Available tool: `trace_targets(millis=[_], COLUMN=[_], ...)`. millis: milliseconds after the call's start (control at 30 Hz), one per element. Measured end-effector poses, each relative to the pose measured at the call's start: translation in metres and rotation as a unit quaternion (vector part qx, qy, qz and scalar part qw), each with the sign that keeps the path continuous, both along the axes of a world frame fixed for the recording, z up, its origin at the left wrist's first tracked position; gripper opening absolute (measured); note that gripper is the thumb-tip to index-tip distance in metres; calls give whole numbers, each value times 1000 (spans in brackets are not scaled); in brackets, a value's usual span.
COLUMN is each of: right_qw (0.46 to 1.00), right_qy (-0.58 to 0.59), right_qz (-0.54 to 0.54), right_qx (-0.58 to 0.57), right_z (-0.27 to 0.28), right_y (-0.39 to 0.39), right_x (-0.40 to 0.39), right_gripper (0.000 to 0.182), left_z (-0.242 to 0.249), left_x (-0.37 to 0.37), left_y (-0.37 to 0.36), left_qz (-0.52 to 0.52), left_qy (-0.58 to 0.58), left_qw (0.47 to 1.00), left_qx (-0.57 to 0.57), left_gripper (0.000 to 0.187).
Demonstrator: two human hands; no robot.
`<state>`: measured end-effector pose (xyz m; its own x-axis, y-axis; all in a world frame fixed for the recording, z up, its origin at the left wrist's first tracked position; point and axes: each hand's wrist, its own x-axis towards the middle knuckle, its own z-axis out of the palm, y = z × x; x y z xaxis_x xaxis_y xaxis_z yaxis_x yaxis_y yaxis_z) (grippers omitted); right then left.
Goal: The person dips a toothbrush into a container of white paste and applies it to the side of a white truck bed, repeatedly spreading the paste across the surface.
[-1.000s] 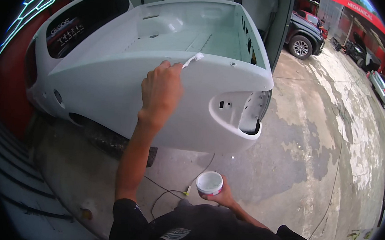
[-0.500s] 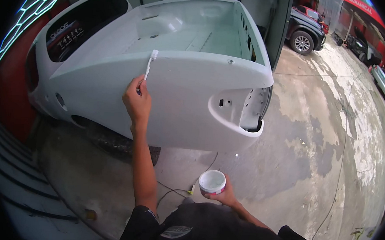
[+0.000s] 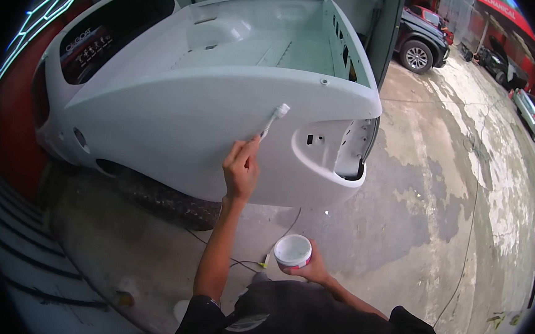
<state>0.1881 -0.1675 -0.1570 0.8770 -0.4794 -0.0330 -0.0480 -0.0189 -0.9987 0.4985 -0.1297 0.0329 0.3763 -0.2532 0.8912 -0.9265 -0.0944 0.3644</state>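
Head view, count of hands: two, both the person's own, coming up from the dark shirt at the bottom edge.
Left hand (image 3: pixel 241 168): raised against the car panel, fingers pinched closed round the lower end of a small brush.
Brush (image 3: pixel 273 121): one; it slants up and to the right from the left hand's fingertips, and its white-coated head rests on the panel just left of the lamp recess.
Right hand (image 3: pixel 310 270): held low near the body, fingers wrapped under and round a small tub.
Tub (image 3: pixel 292 251): one; round, open-topped, white inside with a red band at the lower rim, sitting upright in the right hand, well below the brush.
Car body (image 3: pixel 178 117): one; a pale primed shell with its rear panel facing the person, the open cavity visible beyond the top edge.
Lamp recess (image 3: pixel 334 150): one oval cut-out on the right of the panel, with small holes in it.
Tyre (image 3: pixel 166 200): one dark tyre under the shell's lower edge.
Cable (image 3: pixel 236 264): one thin lead trailing over the concrete floor (image 3: pixel 414 196) between shell and person.
Parked cars: one dark SUV (image 3: pixel 422 38) top right, others farther along the right edge, too small to count surely.
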Motion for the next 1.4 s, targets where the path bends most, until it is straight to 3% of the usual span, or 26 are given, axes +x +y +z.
trace_targets(millis=[33, 167, 200, 300, 400, 500, 667, 767, 800, 900, 1033, 1067, 1167, 1200, 1300, 1400], right_qw=[1000, 1000, 1000, 1000, 1000, 1000, 1000, 1000, 1000, 999, 1000, 999, 999, 999, 998, 997], right_qy=[13, -23, -25, -22, -15, 6, 7, 11, 4, -4, -10, -15, 24, 28, 40, 46], right_qz=[1, -7, -10, -17, -17, -22, -18, -15, -21, -27, -27, -32, -25, -19, -12, -15], right_qx=[-2, 2, -1, -2, -7, -20, -18, 10, 12, 18, 8, 7, -15, -19, -42, -59], right_z=[1, -7, -8, -10, -12, -5, 8, 10, 10, 11, 5, 1, 8, 7, 7, 27], right_y=[-2, -1, -1, -2, -2, -2, 0, -2, -2, 3, -4, -2, -4, -4, -5, -1], right_x=[-2, -3, -4, -3, -2, -2, -6, -9, -8, -10, -9, -10, -13, -13, -12, -10], right_gripper=[107, 109, 110, 112, 112, 113, 114, 113, 113, 112, 113, 113, 114, 114, 115, 114], left_z=[0, -18, -21, -43, -51, -59, -48, -42, -44, -48, -40, -41, -39, -38, -34, -34], left_x=[-12, 31, 33, 3, -46, -34, -52, -55, -50, -48, -44, -32, -9, -12, -34, 6], left_y=[1, 9, 11, -8, -18, -28, -33, -37, -42, -38, -24, -21, -16, -16, -9, 5], left_qz=[-18, 55, 71, 30, -33, 15, -43, -18, -8, -56, -53, -41, -6, 6, -46, 11], left_qy=[-33, 125, 166, 10, -20, 133, -9, 52, 128, 19, 115, 208, 237, 128, -14, 226], left_qw=[998, 972, 966, 996, 999, 966, 999, 989, 973, 996, 981, 956, 946, 981, 998, 947], left_qx=[44, -193, -186, -88, -4, -219, -28, -134, -193, -71, -144, -204, -221, -144, -42, -226], left_gripper=[24, 25, 24, 23, 21, 21, 17, 19, 19, 16, 15, 16, 18, 19, 20, 19])
